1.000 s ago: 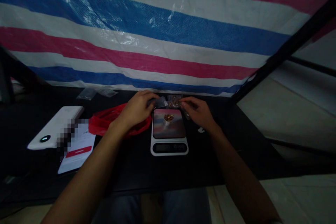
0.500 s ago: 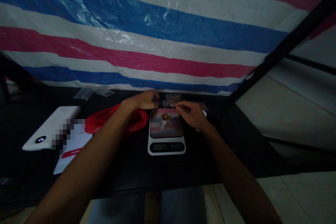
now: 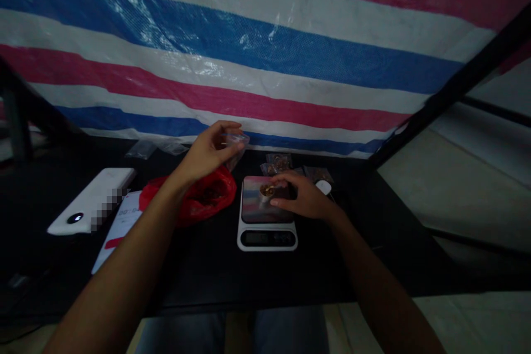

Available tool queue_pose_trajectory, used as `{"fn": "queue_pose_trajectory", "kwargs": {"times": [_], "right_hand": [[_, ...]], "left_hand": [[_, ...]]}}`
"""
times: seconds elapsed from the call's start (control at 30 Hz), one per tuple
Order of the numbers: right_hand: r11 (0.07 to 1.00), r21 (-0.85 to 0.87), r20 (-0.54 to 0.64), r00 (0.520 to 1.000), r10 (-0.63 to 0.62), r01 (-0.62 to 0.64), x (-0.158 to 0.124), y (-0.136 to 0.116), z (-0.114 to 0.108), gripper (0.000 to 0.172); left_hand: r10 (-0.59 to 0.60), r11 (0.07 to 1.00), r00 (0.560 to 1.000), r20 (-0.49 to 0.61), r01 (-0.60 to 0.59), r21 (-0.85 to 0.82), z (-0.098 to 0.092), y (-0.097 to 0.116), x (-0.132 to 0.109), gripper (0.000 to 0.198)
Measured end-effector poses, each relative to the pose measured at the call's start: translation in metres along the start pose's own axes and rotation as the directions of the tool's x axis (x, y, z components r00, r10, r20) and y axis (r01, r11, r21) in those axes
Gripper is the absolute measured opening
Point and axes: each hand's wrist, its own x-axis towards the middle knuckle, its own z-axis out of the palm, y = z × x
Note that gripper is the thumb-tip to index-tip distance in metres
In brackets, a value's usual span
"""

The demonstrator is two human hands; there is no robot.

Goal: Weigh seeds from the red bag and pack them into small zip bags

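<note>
My left hand, raised behind the red plastic bag, pinches a small clear plastic bag between thumb and fingers. The red bag lies open beneath that wrist, with dark contents inside. A small cup of brownish-gold bits stands on the metal plate of a white digital scale. My right hand reaches over the plate from the right, thumb and fingers apart beside the cup; whether they touch it is unclear. Several small filled clear packets lie behind the scale.
A white power bank and a phone with a lit screen lie at the left. Flat clear bags rest near the back edge. A round white object sits right of the scale. A striped sheet hangs behind the black table.
My left hand has risen, and the clear bag now shows in its grip. My right hand has moved from the packets behind the scale to beside the cup. The view has shifted slightly.
</note>
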Motion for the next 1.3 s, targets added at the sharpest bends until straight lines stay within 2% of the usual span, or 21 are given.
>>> {"fn": "queue_pose_trajectory", "kwargs": {"times": [0.07,0.17,0.27,0.4,0.57,0.77,0.87,1.0,1.3], "right_hand": [[1.000,-0.020,0.014,1.000,0.012,-0.012,0.001,0.000,0.003,0.043],[1.000,-0.017,0.002,1.000,0.010,-0.010,0.002,0.000,0.006,0.036],[1.000,-0.010,-0.017,1.000,0.010,-0.010,0.003,-0.001,0.007,0.031],[0.999,0.020,-0.066,0.997,0.050,-0.049,0.003,-0.004,0.006,0.033],[0.995,0.092,-0.116,0.992,0.059,-0.048,0.003,-0.009,0.006,0.032],[0.997,0.032,-0.160,0.985,-0.058,0.064,0.006,-0.014,0.010,0.032],[0.996,0.021,-0.175,0.981,-0.078,0.083,0.009,-0.017,0.013,0.034],[0.997,0.014,-0.151,0.986,-0.078,0.081,0.017,-0.023,0.012,0.039],[0.993,0.030,-0.103,0.988,-0.114,0.118,0.049,-0.050,-0.004,0.033]], "left_hand": [[-0.031,0.998,0.992,0.123,0.025,0.050,0.002,0.008,-0.018,0.052],[-0.036,0.990,0.946,0.322,-0.011,0.141,0.009,0.011,-0.041,0.049],[-0.058,0.988,0.922,0.382,-0.003,0.156,0.016,0.006,-0.051,0.053],[-0.074,0.989,0.930,0.360,0.022,0.145,0.020,0.000,-0.053,0.066],[-0.101,0.984,0.924,0.369,0.038,0.175,0.025,0.000,-0.056,0.070],[-0.042,0.989,0.950,0.309,-0.005,0.149,0.034,0.004,-0.058,0.077],[-0.002,0.993,0.956,0.292,-0.031,0.110,0.035,0.002,-0.057,0.076],[0.029,0.995,0.961,0.275,-0.055,0.088,0.034,-0.003,-0.057,0.076],[0.048,0.998,0.972,0.232,-0.054,0.023,0.028,-0.010,-0.055,0.078]]}}
